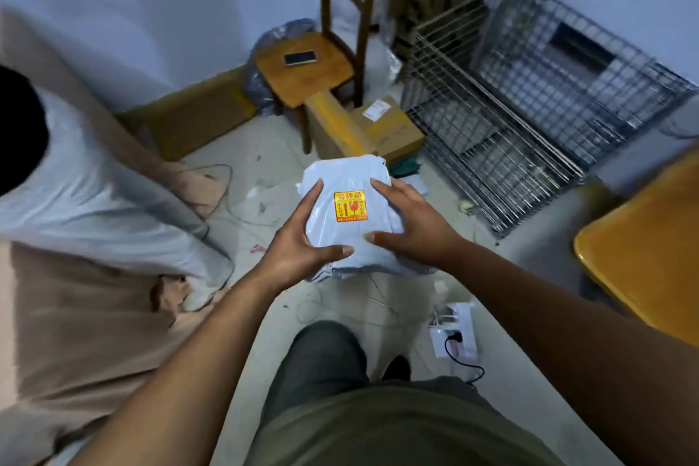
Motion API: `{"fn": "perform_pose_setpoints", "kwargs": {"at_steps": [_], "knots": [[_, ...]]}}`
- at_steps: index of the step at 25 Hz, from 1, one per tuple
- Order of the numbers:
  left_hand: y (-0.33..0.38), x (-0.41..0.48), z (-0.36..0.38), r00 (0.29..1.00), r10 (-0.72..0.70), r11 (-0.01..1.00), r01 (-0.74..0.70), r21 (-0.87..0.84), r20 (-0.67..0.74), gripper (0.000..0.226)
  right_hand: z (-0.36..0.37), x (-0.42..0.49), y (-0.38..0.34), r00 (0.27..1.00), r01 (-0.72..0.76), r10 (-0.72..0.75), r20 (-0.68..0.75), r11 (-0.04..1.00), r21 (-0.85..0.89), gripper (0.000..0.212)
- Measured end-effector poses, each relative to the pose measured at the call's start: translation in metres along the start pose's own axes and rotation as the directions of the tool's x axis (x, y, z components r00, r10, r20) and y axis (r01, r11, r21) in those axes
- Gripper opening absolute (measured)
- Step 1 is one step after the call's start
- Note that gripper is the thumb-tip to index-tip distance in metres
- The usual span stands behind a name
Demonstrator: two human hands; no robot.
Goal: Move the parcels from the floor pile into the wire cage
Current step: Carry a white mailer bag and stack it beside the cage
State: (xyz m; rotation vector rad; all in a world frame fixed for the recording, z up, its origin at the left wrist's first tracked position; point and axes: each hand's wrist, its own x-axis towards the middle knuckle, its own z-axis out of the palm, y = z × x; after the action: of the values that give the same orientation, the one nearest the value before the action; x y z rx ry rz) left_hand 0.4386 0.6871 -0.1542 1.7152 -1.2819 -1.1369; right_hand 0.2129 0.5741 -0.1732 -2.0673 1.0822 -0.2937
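Both hands, left hand (299,242) and right hand (410,225), clamp curled fingers on a soft, crinkled grey plastic parcel (350,217); the silver wire-mesh cage (529,102) stands far right.

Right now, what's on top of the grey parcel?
A yellow-red sticker, with the left hand and right hand gripping the parcel at its sides. Its underside is hidden.

Pale bluish walls (151,11) are meeting in a dim corner well beyond the left hand (299,242). A brown wooden slat-back chair (314,83) is standing there, a dark flat phone (300,57) lying on its seat. A light grey littered floor (272,147) is spreading beneath both hands. Beige rumpled fabric (75,314) is covering furniture left of the left hand. A yellow rounded tabletop (643,261) is jutting in right of the right hand (408,227), and a white power strip (454,337) is lying on the floor behind that hand, nearer the person.
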Motion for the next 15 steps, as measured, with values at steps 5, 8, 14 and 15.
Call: {"fn": "perform_pose_setpoints", "kwargs": {"at_steps": [5, 8, 14, 15], "knots": [[0.019, 0.090, 0.037, 0.986, 0.091, 0.979, -0.114, 0.171, 0.140, 0.104, -0.038, 0.027, 0.052, 0.990, -0.100, 0.097, -0.101, 0.995, -0.023, 0.095], [0.020, 0.142, 0.047, 0.975, 0.076, 0.976, -0.115, 0.182, 0.211, 0.105, -0.057, 0.043, 0.078, 0.977, -0.167, 0.162, -0.136, 0.986, -0.027, 0.097], [0.039, 0.237, 0.038, 0.926, 0.063, 0.982, -0.124, 0.144, 0.373, 0.101, -0.087, 0.093, 0.094, 0.936, -0.313, 0.311, -0.162, 0.950, 0.010, 0.094], [0.041, 0.253, 0.034, 0.914, 0.070, 0.980, -0.139, 0.144, 0.400, 0.101, -0.091, 0.105, 0.094, 0.933, -0.322, 0.320, -0.166, 0.947, 0.016, 0.093]]}}
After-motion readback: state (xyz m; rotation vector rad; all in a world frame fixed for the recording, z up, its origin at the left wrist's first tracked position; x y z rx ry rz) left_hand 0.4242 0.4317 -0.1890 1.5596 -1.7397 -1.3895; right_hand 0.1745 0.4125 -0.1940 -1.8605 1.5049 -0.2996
